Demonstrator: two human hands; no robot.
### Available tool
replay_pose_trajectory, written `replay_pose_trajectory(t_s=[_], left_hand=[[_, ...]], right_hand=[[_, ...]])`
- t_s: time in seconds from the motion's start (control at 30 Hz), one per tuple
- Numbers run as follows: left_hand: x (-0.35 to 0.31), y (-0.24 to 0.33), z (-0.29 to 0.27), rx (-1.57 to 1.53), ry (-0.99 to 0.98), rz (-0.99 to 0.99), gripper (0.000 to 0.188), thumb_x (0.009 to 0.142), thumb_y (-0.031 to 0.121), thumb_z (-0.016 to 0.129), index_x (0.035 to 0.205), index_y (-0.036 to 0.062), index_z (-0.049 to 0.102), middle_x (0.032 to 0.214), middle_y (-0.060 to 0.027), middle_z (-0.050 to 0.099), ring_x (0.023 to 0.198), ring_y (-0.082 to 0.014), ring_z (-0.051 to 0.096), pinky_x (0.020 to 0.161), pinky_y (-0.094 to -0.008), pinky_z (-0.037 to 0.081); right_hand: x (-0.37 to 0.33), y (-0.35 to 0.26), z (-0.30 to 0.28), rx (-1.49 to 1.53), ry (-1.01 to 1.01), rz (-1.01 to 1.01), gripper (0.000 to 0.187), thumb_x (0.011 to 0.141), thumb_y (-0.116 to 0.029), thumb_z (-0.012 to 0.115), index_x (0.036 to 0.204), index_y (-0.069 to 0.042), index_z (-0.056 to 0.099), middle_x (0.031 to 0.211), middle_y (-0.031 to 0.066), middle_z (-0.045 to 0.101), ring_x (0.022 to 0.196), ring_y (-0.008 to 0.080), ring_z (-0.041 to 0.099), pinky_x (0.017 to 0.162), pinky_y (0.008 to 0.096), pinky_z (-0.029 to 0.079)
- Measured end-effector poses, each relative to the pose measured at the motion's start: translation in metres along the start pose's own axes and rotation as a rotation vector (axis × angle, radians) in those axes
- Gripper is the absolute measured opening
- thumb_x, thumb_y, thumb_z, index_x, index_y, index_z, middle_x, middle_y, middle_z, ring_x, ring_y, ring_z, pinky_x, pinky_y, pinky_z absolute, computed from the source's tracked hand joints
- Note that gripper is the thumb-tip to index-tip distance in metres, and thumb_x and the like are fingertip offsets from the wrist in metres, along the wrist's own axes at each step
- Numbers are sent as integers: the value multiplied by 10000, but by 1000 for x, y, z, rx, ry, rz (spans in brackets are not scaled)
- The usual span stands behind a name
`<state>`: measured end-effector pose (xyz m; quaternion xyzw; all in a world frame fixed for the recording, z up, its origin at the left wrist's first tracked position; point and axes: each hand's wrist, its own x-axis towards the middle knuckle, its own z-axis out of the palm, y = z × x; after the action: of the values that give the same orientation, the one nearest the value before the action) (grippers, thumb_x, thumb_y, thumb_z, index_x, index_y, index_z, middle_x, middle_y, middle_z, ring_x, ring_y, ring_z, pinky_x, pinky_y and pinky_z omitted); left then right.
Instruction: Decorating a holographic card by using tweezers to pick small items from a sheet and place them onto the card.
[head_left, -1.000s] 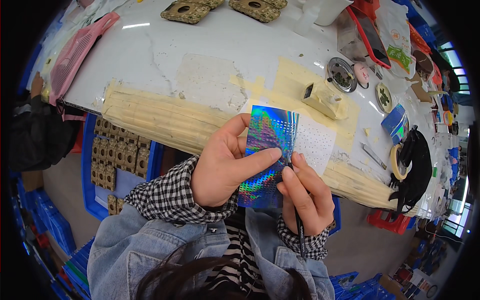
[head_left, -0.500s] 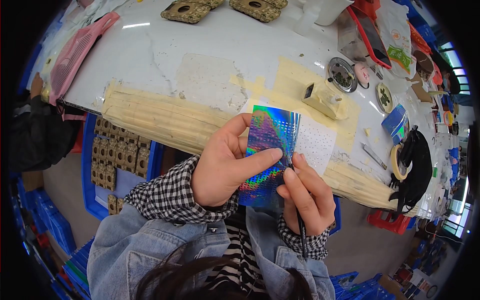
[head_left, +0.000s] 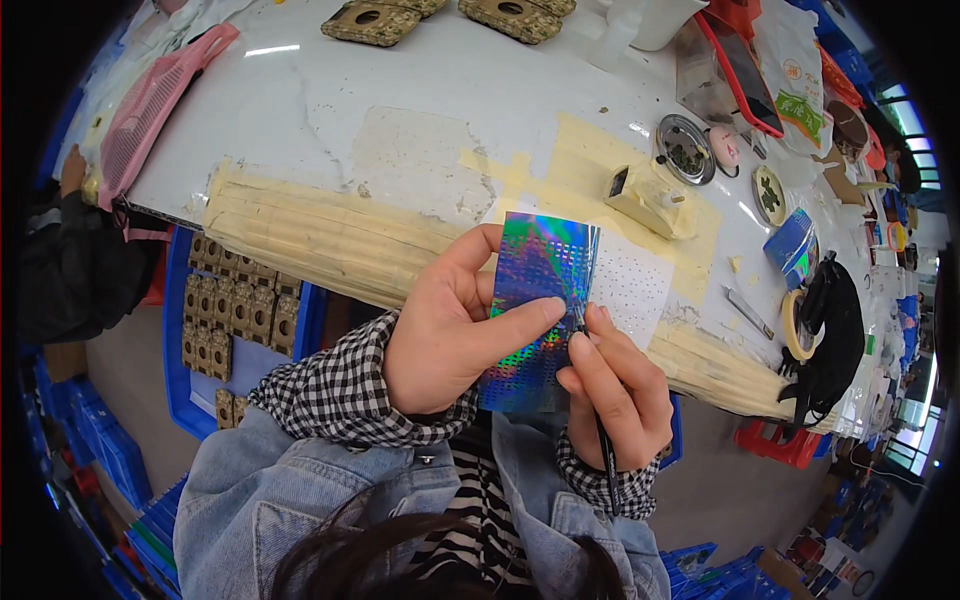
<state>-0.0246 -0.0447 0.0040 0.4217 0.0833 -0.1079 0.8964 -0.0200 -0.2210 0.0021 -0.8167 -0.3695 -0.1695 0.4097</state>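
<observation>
A shiny blue holographic sheet (head_left: 535,265) with rows of small cut marks stands out over the table's near edge. My left hand (head_left: 440,345) grips it, thumb flat across the front and fingers behind. In my right hand (head_left: 622,400) is a slim black tool (head_left: 607,455), probably tweezers, its tip by the sheet's right edge next to my left thumb. My right fingertips pinch close to that edge; the exact tip contact is too small to make out. Behind the sheet, a white dotted sheet (head_left: 625,290) lies on the table.
Taped padding (head_left: 330,235) lines the table edge. A taped small device (head_left: 645,200), round metal dish (head_left: 685,150), metal tweezers (head_left: 748,312), tape roll (head_left: 797,325) and black bag (head_left: 835,330) sit at right. Camouflage cases (head_left: 370,22) lie far off; a blue tray (head_left: 180,375) holds several more.
The sheet has tilted very slightly, so its rainbow reflections shift toward blue and green. Both hands keep nearly the same place and grip.
</observation>
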Motion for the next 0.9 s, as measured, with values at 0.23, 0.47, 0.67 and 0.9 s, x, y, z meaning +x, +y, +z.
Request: replay_pose_trajectory(t_s=[0.23,0.47,0.67,0.9], left_hand=[[1,-2,0,-14,18,5,425,890,-36,589,1267,-17,395,1058,-101,660,934,-117,646,811,-248,531],[0,-2,-1,14,16,-25,488,877,-74,551,1335,15,408,1126,-86,636,1011,-131,620,887,-277,493],[0,-1,-1,-5,25,-48,497,876,-74,557,1341,15,406,1138,-93,636,1011,-141,625,885,-282,497],[0,-2,-1,-13,30,-49,500,876,-66,563,1344,16,406,1138,-93,637,1010,-142,625,886,-284,496]], right_hand=[[-4,4,1,-11,-3,-35,384,716,-1,774,1086,5,672,1004,119,595,1048,325,634,927,424,533],[-3,5,1,-13,-12,-57,373,715,-10,775,1075,4,677,999,124,599,1040,329,637,911,412,544],[-3,5,1,-18,3,-54,343,725,-18,770,1055,12,680,979,126,607,1026,331,643,910,407,545],[-3,6,0,-38,-10,-71,351,720,-17,774,1056,18,678,984,131,600,1032,330,638,910,411,545]])
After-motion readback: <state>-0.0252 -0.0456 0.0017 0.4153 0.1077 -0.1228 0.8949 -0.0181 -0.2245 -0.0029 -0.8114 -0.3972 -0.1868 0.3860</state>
